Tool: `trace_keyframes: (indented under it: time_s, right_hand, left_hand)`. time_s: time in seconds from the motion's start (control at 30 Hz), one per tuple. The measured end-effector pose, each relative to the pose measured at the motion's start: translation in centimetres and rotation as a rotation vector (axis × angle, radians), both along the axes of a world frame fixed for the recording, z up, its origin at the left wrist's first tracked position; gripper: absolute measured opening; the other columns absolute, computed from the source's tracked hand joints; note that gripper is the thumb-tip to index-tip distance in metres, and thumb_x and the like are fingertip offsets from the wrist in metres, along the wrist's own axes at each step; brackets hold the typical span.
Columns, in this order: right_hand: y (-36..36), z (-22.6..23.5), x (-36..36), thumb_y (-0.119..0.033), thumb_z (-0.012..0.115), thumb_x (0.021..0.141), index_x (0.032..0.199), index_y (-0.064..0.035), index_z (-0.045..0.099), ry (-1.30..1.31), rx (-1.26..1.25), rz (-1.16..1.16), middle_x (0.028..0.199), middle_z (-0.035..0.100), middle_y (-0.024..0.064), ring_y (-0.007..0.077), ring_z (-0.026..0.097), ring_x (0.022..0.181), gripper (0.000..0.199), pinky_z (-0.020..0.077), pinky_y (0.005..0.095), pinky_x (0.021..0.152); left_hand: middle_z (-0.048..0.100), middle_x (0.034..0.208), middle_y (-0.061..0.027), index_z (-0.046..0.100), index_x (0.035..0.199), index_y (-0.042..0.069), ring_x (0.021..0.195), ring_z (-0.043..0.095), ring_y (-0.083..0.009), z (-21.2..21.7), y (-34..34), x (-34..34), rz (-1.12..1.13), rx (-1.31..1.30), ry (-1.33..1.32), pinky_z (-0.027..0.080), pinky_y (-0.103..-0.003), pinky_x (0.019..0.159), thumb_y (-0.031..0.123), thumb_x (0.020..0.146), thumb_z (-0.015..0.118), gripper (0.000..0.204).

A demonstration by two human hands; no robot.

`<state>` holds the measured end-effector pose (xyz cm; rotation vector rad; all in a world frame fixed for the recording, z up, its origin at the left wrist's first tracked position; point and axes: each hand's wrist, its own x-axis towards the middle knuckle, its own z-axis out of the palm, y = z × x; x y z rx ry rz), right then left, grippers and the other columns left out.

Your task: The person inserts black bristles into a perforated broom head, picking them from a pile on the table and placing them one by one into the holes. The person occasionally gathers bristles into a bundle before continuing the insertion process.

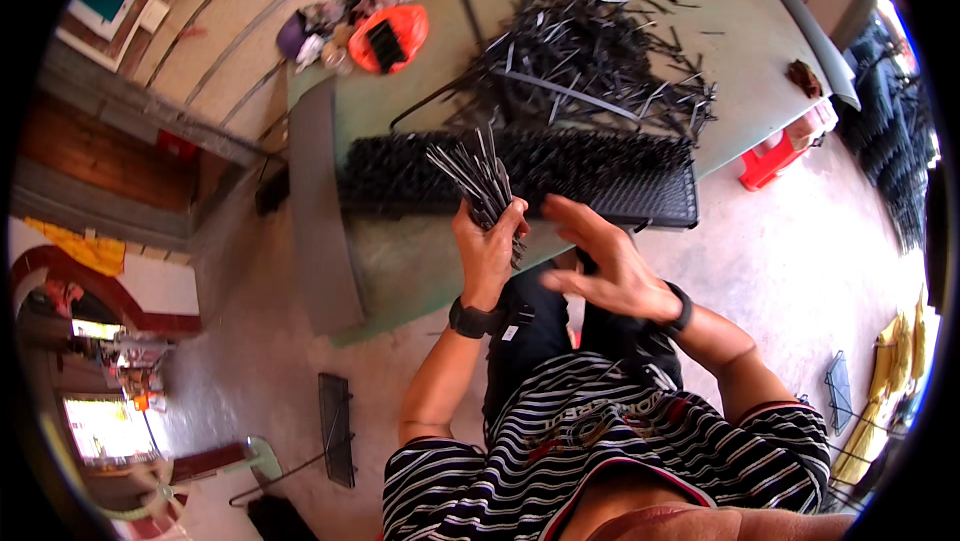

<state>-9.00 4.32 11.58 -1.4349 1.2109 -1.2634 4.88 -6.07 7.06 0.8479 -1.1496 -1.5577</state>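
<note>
From afar, I'd judge the bundle of thin black plastic-looking strips (480, 181) light, stiff, slippery, best clasped mid-length; bare left hand (488, 249) grips it, bare right hand (618, 266) spread, apparently empty.

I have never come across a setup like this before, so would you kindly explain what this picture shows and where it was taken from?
Gladly. There is no machine: a person works with bare hands. The picture comes from the left of two wide cameras worn on the head, looking down, so straight edges bend near the rim.

The left hand grips a bundle of thin dark strips. The right hand, a little blurred, is open beside it and holds nothing.

On the greenish table in front is a long black tray, mostly filled with dark pieces, its gridded right end showing. Beyond it lies a loose heap of dark strips, and to the far left an orange-red bag with a black object on it.
</note>
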Motion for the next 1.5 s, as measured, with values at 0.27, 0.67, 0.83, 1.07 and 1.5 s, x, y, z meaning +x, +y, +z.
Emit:
trace_keyframes:
  time_s: [0.27,0.67,0.83,1.07,1.5]
  right_hand:
    - [-9.9,-7.2,12.0,-0.041,0.084,0.059,0.139,0.0044,0.020,0.014,0.021,0.002,0.123,0.050,0.0200,0.0262,0.052,0.111,0.112,0.0414,0.0357,0.094]
    - [-12.1,-13.2,15.3,-0.031,0.077,0.067,0.119,0.0032,0.051,0.033,0.025,0.043,0.101,0.062,0.0132,0.0194,0.060,0.096,0.067,0.0461,0.0326,0.087]
    - [-12.1,-12.9,16.3,-0.029,0.073,0.071,0.106,0.0047,0.059,-0.156,0.201,-0.122,0.096,0.064,0.0140,0.0189,0.061,0.089,0.051,0.0472,0.0321,0.084]
    - [-12.5,-12.6,15.7,-0.025,0.073,0.073,0.103,0.0033,0.059,-0.204,0.204,-0.119,0.092,0.063,0.0092,0.0147,0.059,0.087,0.043,0.0477,0.0287,0.081]
    - [-12.5,-10.7,12.2,-0.026,0.066,0.082,0.100,-0.0010,0.063,0.129,0.012,-0.102,0.071,0.060,0.0125,0.0152,0.057,0.059,0.031,0.0448,0.0287,0.055]
  left_hand:
    - [0.062,0.085,-0.0028,0.057,0.102,-0.002,0.076,0.057,-0.0105,-7.1,-0.4,7.2,0.404,-0.296,-0.273,0.047,-0.024,0.068,0.012,0.082,0.063,0.025]
    - [0.059,0.104,-0.0080,0.037,0.132,0.000,0.092,0.058,-0.0158,-13.4,-1.8,9.2,0.488,-0.324,-0.189,0.047,-0.029,0.079,0.017,0.076,0.069,0.066]
    - [0.061,0.102,-0.0108,0.036,0.133,0.001,0.090,0.060,-0.0187,-13.4,-1.4,8.8,0.518,-0.263,-0.401,0.048,-0.030,0.077,0.020,0.074,0.071,0.071]
    - [0.063,0.099,-0.0146,0.034,0.135,0.002,0.088,0.064,-0.0227,-13.8,-1.7,8.8,0.499,-0.261,-0.523,0.049,-0.032,0.075,0.023,0.072,0.073,0.077]
    - [0.066,0.078,-0.0125,0.057,0.091,-0.003,0.056,0.061,-0.0170,-11.7,-0.7,11.2,0.072,0.146,-0.145,0.050,-0.029,0.051,-0.003,0.073,0.065,0.020]
